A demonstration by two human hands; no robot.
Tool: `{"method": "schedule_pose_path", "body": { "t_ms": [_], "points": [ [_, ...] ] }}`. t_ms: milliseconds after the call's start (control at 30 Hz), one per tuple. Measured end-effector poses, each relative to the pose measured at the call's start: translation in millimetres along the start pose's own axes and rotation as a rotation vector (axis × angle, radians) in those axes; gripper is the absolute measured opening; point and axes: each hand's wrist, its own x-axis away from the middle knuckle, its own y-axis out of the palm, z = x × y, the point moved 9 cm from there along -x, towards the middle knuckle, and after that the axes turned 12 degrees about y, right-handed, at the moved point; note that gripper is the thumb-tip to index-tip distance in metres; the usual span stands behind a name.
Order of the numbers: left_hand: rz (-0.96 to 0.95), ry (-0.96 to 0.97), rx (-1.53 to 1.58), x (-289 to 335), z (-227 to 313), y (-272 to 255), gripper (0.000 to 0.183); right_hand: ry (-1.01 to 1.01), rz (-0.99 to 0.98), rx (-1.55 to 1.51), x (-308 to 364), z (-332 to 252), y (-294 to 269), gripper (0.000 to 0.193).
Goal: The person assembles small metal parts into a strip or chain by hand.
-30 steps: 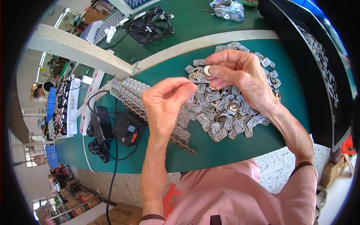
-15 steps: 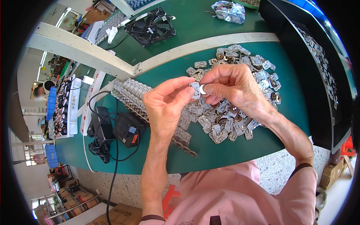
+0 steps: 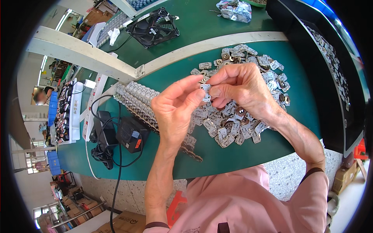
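Note:
Between my two hands, above the green table, is a small grey metal plate [image 3: 205, 92] with holes in it. My left hand [image 3: 175, 105] pinches its left side between thumb and forefinger. The thumb and fingers of my right hand [image 3: 243, 89] close on the plate's right side; whatever else they hold there is hidden. Beneath and behind my hands spreads a loose pile of similar metal plates [image 3: 233, 130], some with round brown discs [image 3: 240, 111]. Left of my left hand, more such pieces stand in neat long rows [image 3: 136, 99].
A black power adapter box [image 3: 133, 132] and cables lie left on the green table [image 3: 163, 167]. A pale metal beam [image 3: 217, 43] crosses behind the pile. Beyond it sits a black fan [image 3: 153, 28]. A black bin [image 3: 311, 81] of pieces stands at the right.
The white round disc seen at my right fingertips is now out of sight. My right fingers have come up against the plate, which now shows its face more fully.

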Motion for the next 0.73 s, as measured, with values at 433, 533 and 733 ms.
{"method": "schedule_pose_path", "body": {
  "t_ms": [433,533,733],
  "points": [
    [-0.120,0.038,0.007,-4.7,2.4,2.5,0.016,0.037,-0.020,0.071,-1.6,-3.5,-3.0,0.009],
    [-0.146,0.032,-0.010,-4.9,1.4,1.2,0.015,0.061,-0.025,0.074,-2.2,-1.0,-1.9,0.008],
    [-0.137,-0.029,-0.032,-4.4,-4.9,-2.6,0.014,0.074,-0.052,0.091,-4.5,3.6,0.7,0.010]
  ]
}}
